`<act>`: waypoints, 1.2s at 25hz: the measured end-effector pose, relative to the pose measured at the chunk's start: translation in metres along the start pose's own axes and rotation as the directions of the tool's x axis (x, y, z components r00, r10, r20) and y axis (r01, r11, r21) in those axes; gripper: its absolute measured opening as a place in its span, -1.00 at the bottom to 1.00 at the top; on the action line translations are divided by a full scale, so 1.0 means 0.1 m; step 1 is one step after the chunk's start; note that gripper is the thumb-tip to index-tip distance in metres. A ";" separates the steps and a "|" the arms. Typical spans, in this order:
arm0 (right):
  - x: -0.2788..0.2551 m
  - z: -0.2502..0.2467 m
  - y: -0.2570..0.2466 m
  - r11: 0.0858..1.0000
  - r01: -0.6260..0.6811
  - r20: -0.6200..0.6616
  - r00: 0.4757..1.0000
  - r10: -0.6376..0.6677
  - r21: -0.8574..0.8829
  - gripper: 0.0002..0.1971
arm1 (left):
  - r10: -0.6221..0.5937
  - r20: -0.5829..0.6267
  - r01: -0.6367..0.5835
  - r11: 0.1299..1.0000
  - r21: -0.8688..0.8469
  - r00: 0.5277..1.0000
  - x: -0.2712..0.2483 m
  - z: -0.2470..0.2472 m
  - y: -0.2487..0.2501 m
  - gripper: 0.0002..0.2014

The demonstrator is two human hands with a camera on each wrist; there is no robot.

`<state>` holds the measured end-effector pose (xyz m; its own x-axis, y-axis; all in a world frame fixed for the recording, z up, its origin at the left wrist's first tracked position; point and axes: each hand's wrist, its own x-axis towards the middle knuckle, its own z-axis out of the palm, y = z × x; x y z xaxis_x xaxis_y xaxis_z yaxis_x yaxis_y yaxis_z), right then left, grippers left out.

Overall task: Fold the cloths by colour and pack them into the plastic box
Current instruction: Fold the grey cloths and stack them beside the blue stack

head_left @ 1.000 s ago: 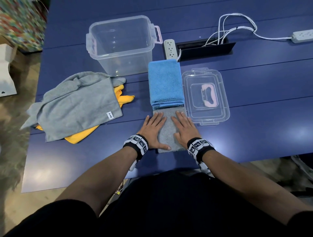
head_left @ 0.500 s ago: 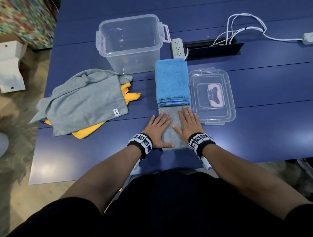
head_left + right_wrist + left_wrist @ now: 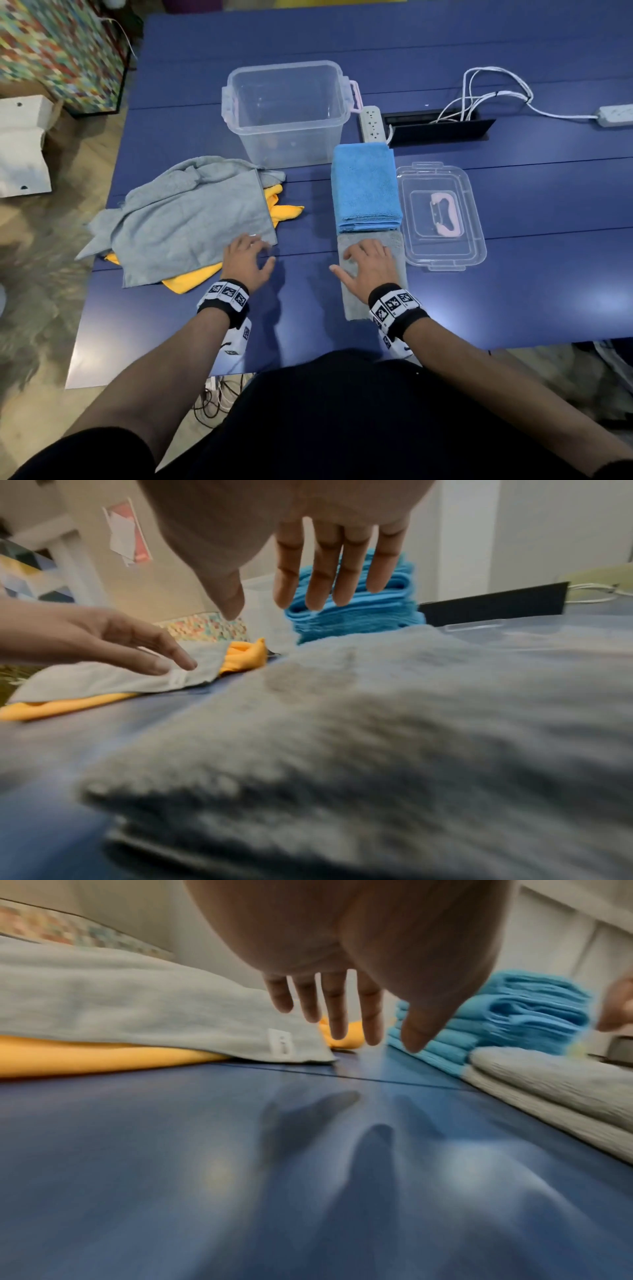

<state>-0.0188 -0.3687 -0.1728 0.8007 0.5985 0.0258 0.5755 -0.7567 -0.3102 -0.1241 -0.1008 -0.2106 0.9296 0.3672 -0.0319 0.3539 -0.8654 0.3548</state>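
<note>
At 9 o'clock, past the table's edge, a white stand (image 3: 20,147) is on the brownish floor (image 3: 51,274), and at 10 o'clock there is a panel (image 3: 58,48) with many small coloured squares. The table (image 3: 308,325) is dark blue and a little shiny, with thin seams across it.

On its left part lies a loose grey cloth (image 3: 191,219), not folded, on top of a yellow cloth (image 3: 284,212) that shows at two sides. The left hand (image 3: 247,258) is at the near corner of the grey cloth, where a small white label is; its fingers (image 3: 337,1010) are straight and spread, holding nothing. I cannot tell for sure if they touch the cloth.

At 12 o'clock stands the clear box (image 3: 287,113), nothing inside it, with pink latches. Right of it are a white power strip (image 3: 371,123) and a black cable slot (image 3: 442,128) with white wires.

In the middle, a folded blue stack (image 3: 364,186) lies just beyond a folded grey towel (image 3: 373,274), edge to edge. The right hand (image 3: 368,265) is flat over the towel, fingers straight, gripping nothing.

At 2 o'clock from this hand, just beside both folded cloths, lies the clear lid (image 3: 442,216) with its pink handle. A second power strip (image 3: 616,114) is at the far right edge.
</note>
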 end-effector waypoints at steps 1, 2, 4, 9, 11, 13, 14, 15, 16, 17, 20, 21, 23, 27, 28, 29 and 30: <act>0.06 0.03 -0.14 0.999 0.023 0.022 0.999 -0.024 0.039 -0.64 | -0.052 -0.051 0.054 0.998 0.020 0.997 0.02 -0.09 -0.12 -0.55; 0.12 0.06 -0.26 0.996 0.042 0.044 0.998 -0.046 0.083 -0.65 | -0.099 -0.097 0.104 0.994 0.040 0.990 0.04 -0.16 -0.21 -0.62; 0.24 0.13 -0.53 0.986 0.062 0.104 0.991 -0.078 0.152 -0.67 | -0.213 -0.140 0.221 0.974 0.046 0.967 0.07 -0.30 -0.41 -0.68; 0.48 0.35 -1.02 0.939 -0.176 0.324 0.943 0.074 0.296 -0.64 | -0.483 -0.189 0.468 0.875 -0.121 0.855 0.08 -0.53 -0.93 -0.57; 0.61 0.47 -1.15 0.897 -0.286 0.392 0.909 0.142 0.337 -0.54 | -0.573 -0.180 0.543 0.818 -0.191 0.800 0.04 -0.62 -1.16 -0.52; 0.76 0.56 -1.28 0.842 -0.385 0.447 0.873 0.198 0.378 -0.37 | -0.679 -0.168 0.633 0.730 -0.259 0.715 -0.01 -0.68 -1.38 -0.48; 0.84 0.60 -1.35 0.799 -0.436 0.462 0.857 0.229 0.414 -0.29 | -0.729 -0.154 0.675 0.678 -0.291 0.667 -0.04 -0.72 -1.49 -0.47; 0.91 0.63 -1.39 0.742 -0.491 0.474 0.840 0.265 0.456 -0.22 | -0.767 -0.131 0.707 0.633 -0.315 0.628 -0.07 -0.73 -1.59 -0.46; 0.99 0.65 -1.47 0.687 -0.534 0.483 0.824 0.295 0.493 -0.18 | -0.790 -0.096 0.727 0.598 -0.337 0.605 -0.10 -0.75 -1.70 -0.45; 1.06 0.67 -1.51 0.643 -0.567 0.488 0.810 0.324 0.515 -0.17 | -0.796 -0.046 0.731 0.576 -0.366 0.604 -0.13 -0.75 -1.79 -0.43; 1.23 0.77 -1.69 0.606 -0.625 0.504 0.772 0.387 0.492 -0.29 | -0.759 0.111 0.707 0.528 -0.471 0.641 -0.18 -0.78 -2.06 -0.34; 1.26 0.82 -1.76 0.601 -0.635 0.498 0.766 0.407 0.485 -0.37 | -0.741 0.162 0.708 0.517 -0.482 0.651 -0.18 -0.79 -2.15 -0.29; 1.25 0.88 -1.85 0.623 -0.629 0.464 0.772 0.434 0.465 -0.60 | -0.705 0.228 0.718 0.546 -0.432 0.672 -0.19 -0.80 -2.22 -0.23; 1.18 0.88 -1.99 0.603 -0.620 0.437 0.783 0.442 0.502 -0.68 | -0.639 0.152 0.645 0.678 -0.352 0.754 -0.15 -0.81 -2.22 -0.45; 1.16 0.85 -1.99 0.558 -0.633 0.448 0.774 0.448 0.536 -0.69 | -0.615 0.146 0.621 0.697 -0.359 0.775 -0.12 -0.80 -2.19 -0.50; 1.15 0.82 -1.98 0.510 -0.642 0.463 0.766 0.445 0.572 -0.73 | -0.590 0.149 0.598 0.713 -0.365 0.794 -0.09 -0.78 -2.17 -0.54; 1.13 0.77 -2.00 0.475 -0.646 0.475 0.763 0.439 0.598 -0.76 | -0.553 0.145 0.563 0.736 -0.376 0.820 -0.05 -0.76 -2.15 -0.56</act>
<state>-0.0563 -0.1295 -0.1806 0.7842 0.2497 -0.5680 -0.3433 -0.5880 -0.7324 -0.2126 0.1090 -0.2156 0.5817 0.7306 -0.3576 0.7451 -0.3024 0.5944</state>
